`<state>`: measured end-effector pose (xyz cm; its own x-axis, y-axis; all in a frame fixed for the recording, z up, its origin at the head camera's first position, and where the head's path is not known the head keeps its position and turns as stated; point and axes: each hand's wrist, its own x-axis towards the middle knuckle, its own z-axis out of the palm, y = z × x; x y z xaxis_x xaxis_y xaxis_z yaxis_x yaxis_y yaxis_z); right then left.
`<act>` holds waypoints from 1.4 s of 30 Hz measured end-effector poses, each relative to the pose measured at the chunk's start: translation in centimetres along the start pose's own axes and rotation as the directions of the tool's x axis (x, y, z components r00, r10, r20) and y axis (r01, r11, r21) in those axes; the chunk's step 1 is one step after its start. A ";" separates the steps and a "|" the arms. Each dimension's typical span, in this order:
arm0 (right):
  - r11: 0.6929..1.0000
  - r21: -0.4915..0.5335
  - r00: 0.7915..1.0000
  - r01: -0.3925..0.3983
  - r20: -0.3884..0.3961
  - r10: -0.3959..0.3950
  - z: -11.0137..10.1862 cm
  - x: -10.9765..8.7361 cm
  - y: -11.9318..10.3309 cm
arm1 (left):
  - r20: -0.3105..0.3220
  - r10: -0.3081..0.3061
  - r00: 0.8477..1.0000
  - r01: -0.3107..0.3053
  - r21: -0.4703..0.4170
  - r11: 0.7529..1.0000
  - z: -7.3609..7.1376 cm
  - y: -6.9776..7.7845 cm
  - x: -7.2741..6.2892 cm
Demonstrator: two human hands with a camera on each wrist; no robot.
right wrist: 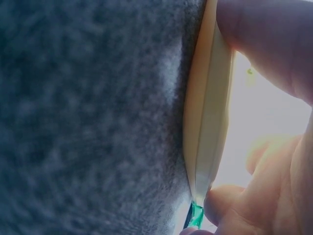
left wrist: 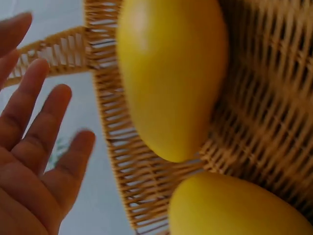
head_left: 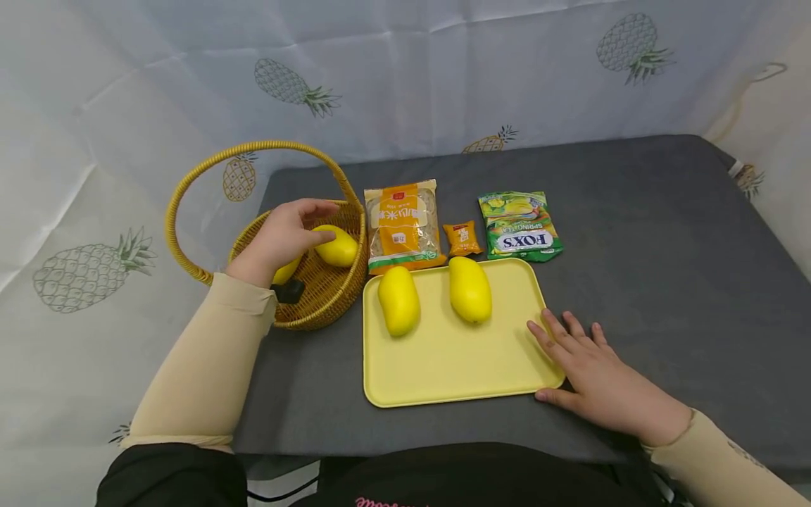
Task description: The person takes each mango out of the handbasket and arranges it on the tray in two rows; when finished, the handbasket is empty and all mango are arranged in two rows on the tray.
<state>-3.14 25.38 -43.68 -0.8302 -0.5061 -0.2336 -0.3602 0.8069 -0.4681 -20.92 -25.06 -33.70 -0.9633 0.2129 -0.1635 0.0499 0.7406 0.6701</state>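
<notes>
Up close, the left hand hovers over a woven wicker basket, its fingers spread apart and relaxed, gripping nothing. Just beyond the fingertips a yellow mango lies inside the basket, and the left wrist view shows a second mango lying against it on the woven wall. From the head view the thumb appears to brush the first mango, though whether it truly touches cannot be told. The basket's tall looped handle arches over the hand.

The right hand lies flat on the grey tabletop, fingers straight and slightly fanned, with the fingertips and thumb against the right edge of a pale yellow tray. Two more mangoes rest side by side on the tray's far half.

Behind the tray stand three packets in a row: an orange bag of noodles, a small orange sachet, and a green Fox's sweets bag. A pineapple-print cloth hangs behind.
</notes>
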 end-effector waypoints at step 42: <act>1.000 0.020 1.000 -0.001 0.005 0.001 0.0 0.1 0.1 | 0.118 0.048 0.992 -0.089 0.374 0.923 1.5 -3.0 1.7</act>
<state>-3.26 25.40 -43.75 -0.8284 -0.5068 -0.2386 -0.3507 0.8014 -0.4846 -22.34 -25.92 -37.07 -0.9221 0.3217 -0.2151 0.2305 0.9030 0.3627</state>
